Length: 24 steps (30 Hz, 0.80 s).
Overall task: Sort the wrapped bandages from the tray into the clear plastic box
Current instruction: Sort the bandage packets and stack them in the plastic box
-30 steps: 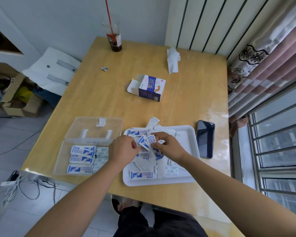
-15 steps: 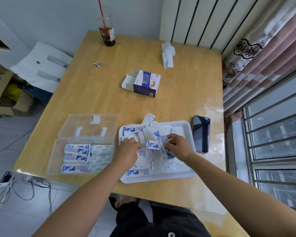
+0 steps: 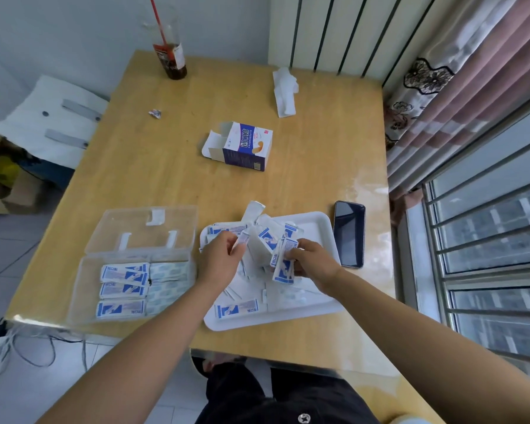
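While left hand (image 3: pixel 219 260) pinches, right hand (image 3: pixel 314 263) grips bandages (image 3: pixel 283 270).

Your light wooden tabletop (image 3: pixel 166 179) has seven things on it. At the near edge on your left is the clear plastic box (image 3: pixel 77 289), its lid folded back flat on the wood. Just beside it on the right sits the white tray (image 3: pixel 325 221), and a dark smartphone (image 3: pixel 348 234) lies face up against the tray's right side. In the middle is an opened bandage carton (image 3: pixel 245 146). Farther back lie a crumpled tissue (image 3: pixel 284 91), a small wrapper scrap (image 3: pixel 155 113) and a drink bottle (image 3: pixel 172 59) with a red straw.
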### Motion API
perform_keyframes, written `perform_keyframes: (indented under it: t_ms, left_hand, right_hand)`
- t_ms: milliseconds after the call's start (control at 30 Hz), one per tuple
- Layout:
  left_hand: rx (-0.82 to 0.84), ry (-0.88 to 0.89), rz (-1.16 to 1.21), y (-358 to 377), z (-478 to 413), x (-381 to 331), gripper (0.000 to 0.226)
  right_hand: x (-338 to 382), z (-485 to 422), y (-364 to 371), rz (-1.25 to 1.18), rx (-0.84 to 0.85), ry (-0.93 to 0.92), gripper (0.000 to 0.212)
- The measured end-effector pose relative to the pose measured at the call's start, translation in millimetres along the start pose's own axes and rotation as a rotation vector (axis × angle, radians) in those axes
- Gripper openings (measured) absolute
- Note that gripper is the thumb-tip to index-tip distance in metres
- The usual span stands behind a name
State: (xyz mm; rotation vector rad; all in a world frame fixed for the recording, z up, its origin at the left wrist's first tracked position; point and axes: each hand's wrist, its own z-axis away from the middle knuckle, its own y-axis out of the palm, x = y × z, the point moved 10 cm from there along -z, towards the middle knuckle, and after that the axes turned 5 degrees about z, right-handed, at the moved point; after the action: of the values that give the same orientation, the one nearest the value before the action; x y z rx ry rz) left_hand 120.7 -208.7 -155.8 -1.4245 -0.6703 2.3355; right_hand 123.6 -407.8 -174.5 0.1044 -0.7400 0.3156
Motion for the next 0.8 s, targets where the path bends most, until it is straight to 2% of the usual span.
perform_keyframes:
  t_ms: [167,333,467,600,800]
  left_hand:
    - [0.081,-0.244,0.406,22,20,-6,0.020]
    - [0.117,-0.482,0.914,38,40,-2,0.034]
    - [0.103,-0.390,0.796,26,41,-1,0.023]
    - [-0.041,-0.371,0.761,8,45,3,0.018]
    - [-0.092,-0.371,0.830,0,51,1,0.036]
  right_hand:
    - [12,5,28,0.018,0.065,-0.022,0.011]
    - [16,7,40,0.196,0.058,-0.063,0.013]
    - [21,11,52,0.309,0.099,-0.116,0.008]
    - [23,15,63,0.392,0.118,-0.137,0.016]
    - [24,17,66,0.458,0.098,-0.161,0.020]
